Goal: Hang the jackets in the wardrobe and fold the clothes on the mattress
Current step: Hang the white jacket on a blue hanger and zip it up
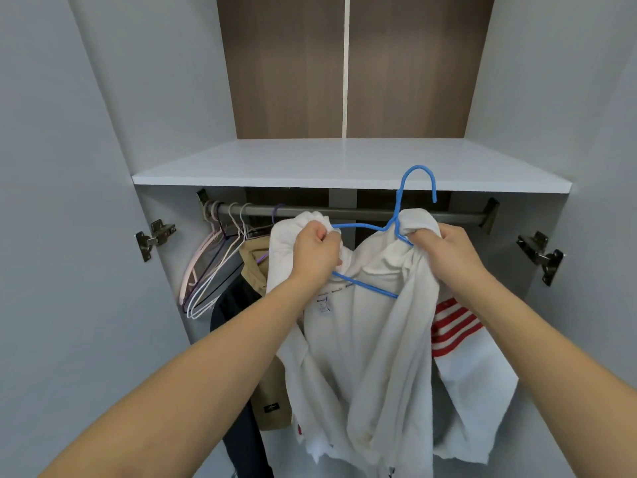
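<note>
I have the white fleece jacket with red stripes held up before the open grey wardrobe, under its dark rail. My left hand and right hand each clutch a shoulder over the blue wire hanger. The fleece could slide off the thin wire (it looks only half seated). The neck label is too small to read.

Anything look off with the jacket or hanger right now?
Yes. The white jacket sits unevenly on the blue hanger: the hanger is tilted, its hook not on the rail. Fabric is bunched in the left hand and right hand, and the bottom hem looks frayed.
</note>
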### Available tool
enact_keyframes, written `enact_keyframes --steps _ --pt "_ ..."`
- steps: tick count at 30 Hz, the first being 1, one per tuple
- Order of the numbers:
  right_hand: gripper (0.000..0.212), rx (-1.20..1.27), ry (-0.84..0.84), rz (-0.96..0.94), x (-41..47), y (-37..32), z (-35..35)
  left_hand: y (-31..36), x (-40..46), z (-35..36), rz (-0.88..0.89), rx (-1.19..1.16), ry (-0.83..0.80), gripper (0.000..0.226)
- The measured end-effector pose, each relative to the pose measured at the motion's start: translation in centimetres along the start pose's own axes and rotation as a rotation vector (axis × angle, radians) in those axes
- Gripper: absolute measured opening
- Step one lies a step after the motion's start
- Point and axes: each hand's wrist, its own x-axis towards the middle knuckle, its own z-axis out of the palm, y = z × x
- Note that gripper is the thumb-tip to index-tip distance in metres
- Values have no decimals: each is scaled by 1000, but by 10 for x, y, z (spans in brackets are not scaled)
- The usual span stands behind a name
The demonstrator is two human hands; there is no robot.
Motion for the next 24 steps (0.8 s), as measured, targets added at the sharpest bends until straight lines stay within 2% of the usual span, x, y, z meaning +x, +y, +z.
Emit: enact_keyframes --steps 3,6,10,12,15,17,20,24 --pt "30 -110 51 -47 0 12 -6 20 13 -9 -52 -213 -85 30" --pt "28 -273 26 -51 0 24 -15 48 31 -26 -110 -434 -162 32" --pt "22 -449 -55 -84 -2 27 -8 70 25 -22 -121 -478 -305 40" --pt "38 -494 -54 -128 -4 24 -3 78 19 -10 -122 -527 -363 42" --pt "80 -614 -11 -150 -7 18 -5 96 15 4 -125 -558 -409 38" --pt "98 -657 36 -165 -10 15 -7 109 13 12 -134 -553 -443 38" --pt "104 -659 72 -218 -13 7 -8 124 10 25 -197 -557 -514 38" --pt "94 -648 93 -290 -15 -7 -5 133 4 42 -289 -594 -598 36"
